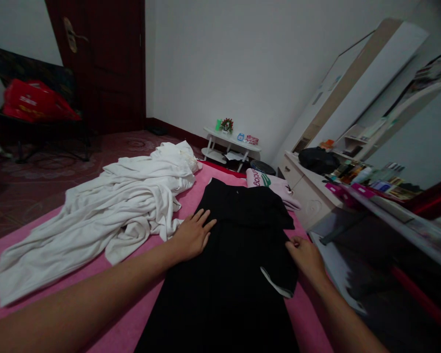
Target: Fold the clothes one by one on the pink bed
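Note:
A black short-sleeved garment [238, 274] lies spread over a pink cover [312, 314], its upper end away from me. One sleeve is folded inward on the right, with a pale edge at its hem. My left hand [194, 235] rests flat on the garment's left edge, fingers spread. At the right edge, my right hand [306, 257] has its fingers bent together on the black cloth; the fingertips are partly hidden. Left of my left hand is a crumpled white cloth [132, 196].
Beyond the garment lies a folded light pink cloth [262, 179] with printed letters. A small white table [213, 135] stands by the wall. Along the right are a dresser [312, 196] and a table-like edge [393, 215]. A red bag [36, 100] sits on a chair at the left.

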`<state>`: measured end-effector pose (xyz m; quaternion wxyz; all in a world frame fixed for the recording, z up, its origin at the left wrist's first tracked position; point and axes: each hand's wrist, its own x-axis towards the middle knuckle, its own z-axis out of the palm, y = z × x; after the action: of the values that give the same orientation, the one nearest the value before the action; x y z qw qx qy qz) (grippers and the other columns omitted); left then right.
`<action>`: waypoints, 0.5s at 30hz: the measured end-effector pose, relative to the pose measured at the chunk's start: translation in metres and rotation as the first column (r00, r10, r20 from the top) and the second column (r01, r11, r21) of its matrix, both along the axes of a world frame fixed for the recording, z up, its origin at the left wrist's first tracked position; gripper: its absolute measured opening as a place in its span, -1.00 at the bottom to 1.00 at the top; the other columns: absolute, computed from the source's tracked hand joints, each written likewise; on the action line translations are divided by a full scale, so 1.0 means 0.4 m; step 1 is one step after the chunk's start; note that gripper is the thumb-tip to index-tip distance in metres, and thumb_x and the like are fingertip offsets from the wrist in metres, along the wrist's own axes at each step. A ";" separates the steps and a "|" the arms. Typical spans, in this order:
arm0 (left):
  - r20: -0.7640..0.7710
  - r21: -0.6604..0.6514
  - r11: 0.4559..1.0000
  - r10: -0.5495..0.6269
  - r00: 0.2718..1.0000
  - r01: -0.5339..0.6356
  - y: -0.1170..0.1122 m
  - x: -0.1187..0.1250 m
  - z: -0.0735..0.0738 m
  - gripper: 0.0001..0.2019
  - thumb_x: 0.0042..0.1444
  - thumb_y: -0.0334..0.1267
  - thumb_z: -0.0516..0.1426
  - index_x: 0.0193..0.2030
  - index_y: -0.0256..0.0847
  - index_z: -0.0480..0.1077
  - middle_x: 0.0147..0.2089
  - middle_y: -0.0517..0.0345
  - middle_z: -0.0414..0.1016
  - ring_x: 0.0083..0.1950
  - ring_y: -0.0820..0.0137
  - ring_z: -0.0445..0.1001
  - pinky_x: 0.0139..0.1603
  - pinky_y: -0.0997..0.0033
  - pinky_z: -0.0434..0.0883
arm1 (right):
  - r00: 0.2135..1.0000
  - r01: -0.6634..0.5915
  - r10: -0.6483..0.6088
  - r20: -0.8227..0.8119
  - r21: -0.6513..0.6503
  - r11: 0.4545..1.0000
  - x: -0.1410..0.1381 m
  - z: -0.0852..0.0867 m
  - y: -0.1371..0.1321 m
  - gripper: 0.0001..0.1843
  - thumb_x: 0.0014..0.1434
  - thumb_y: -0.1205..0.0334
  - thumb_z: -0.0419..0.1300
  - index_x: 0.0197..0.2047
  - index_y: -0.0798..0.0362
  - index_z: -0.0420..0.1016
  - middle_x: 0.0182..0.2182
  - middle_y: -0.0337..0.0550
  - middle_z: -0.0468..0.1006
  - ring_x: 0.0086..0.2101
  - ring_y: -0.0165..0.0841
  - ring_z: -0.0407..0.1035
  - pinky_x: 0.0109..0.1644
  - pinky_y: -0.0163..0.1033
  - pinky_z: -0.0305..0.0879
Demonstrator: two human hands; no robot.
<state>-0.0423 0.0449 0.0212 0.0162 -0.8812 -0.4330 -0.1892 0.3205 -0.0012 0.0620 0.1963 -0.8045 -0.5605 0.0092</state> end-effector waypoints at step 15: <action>0.737 -0.420 0.903 0.278 0.616 0.095 0.038 -0.048 0.024 -0.57 0.33 -0.07 -0.18 0.17 -0.20 0.29 0.04 0.05 0.53 0.14 0.32 0.42 0.25 0.18 0.26 | 0.603 -0.751 0.737 -0.305 0.092 0.653 -0.433 0.295 -0.165 -0.87 0.06 0.19 0.18 -0.29 -0.10 0.53 -0.13 -0.19 0.58 -0.16 -0.26 0.46 -0.09 -0.21 0.38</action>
<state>-0.0616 0.0600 0.0307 -0.3530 -0.6678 -0.4720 -0.4547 0.1472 -0.0670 0.1800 0.2433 -0.4900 -0.8046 0.2309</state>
